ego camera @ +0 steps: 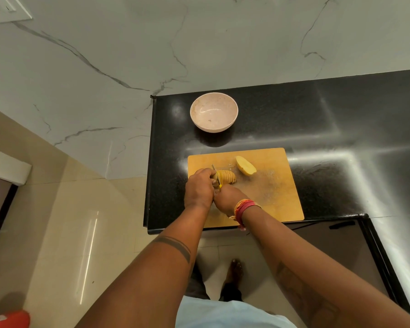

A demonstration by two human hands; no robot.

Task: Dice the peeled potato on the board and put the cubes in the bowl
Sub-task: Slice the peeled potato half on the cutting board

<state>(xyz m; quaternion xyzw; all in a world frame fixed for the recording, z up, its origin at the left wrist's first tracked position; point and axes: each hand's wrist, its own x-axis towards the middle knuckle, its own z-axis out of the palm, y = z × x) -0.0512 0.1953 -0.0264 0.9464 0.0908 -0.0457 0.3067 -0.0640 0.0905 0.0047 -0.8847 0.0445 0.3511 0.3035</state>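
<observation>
At the bottom of the frame, a pale blue shirt hem (223, 313) and a bare foot (234, 271) show above cream floor tiles, and a red object (10, 319) with a white label too small to read sits in the lower left corner. Both forearms reach up toward the middle of the frame; the right wrist carries a bundle of red and orange threads (244, 207). The right hand (226, 198) is curled round a knife (215, 172) whose yellow handle barely shows, the thin blade rising just left of the potato. The left hand (199, 188) rests on the left end of the sliced potato half (226, 177), fingers bent down over it; whether they pinch it cannot be told. That half lies near the left edge of the wooden cutting board (270, 197), pale yellow, already cut into thin slices that stand fanned together. The uncut potato half (245, 165) lies just beside it toward the upper right, smooth and peeled. Beyond the board, a speckled pinkish bowl (214, 112) stands on the black granite counter (329, 119), well apart from the potato. No writing can be read.
</observation>
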